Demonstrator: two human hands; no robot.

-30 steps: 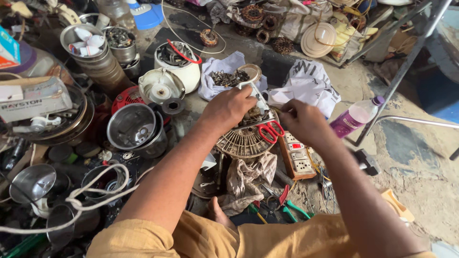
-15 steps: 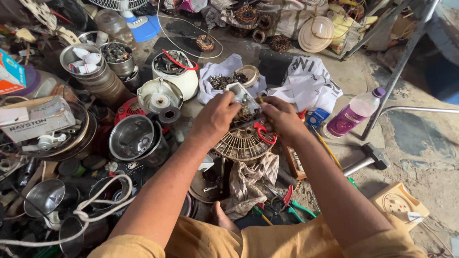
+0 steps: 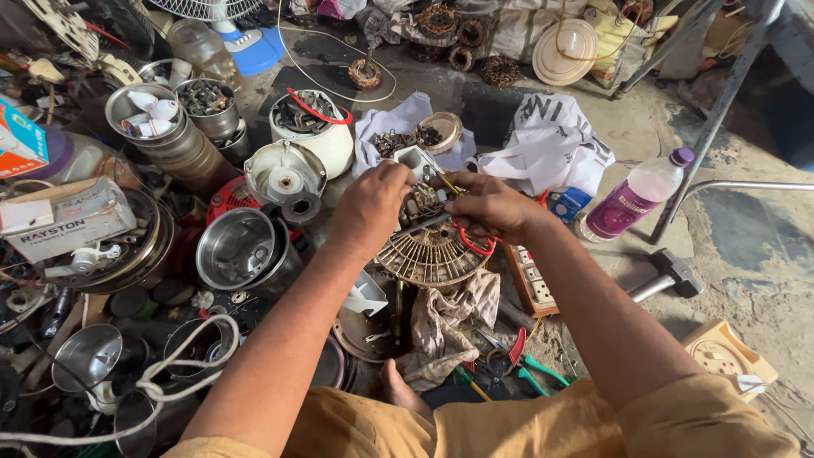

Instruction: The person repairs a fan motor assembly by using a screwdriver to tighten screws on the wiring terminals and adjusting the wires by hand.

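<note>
Head view over a cluttered workshop floor. Nearest, a crumpled rag (image 3: 449, 326) and pliers with red and green handles (image 3: 519, 363) lie by the person's bare toes, which are partly hidden. Above them sits a round slotted motor housing (image 3: 431, 253), its upper part covered by both hands. The left hand (image 3: 373, 208) is closed over the small assembly on top; what it grips is hard to make out. The right hand (image 3: 485, 206) is closed on a red-handled tool (image 3: 475, 242), tip hidden. Beside it lies a power strip (image 3: 530, 284); farther right, a purple bottle (image 3: 638, 197) and a hammer (image 3: 666, 276). Beyond, a white cloth (image 3: 398, 127) holds small parts. Compared with half a second before, the hands sit slightly closer together.
</note>
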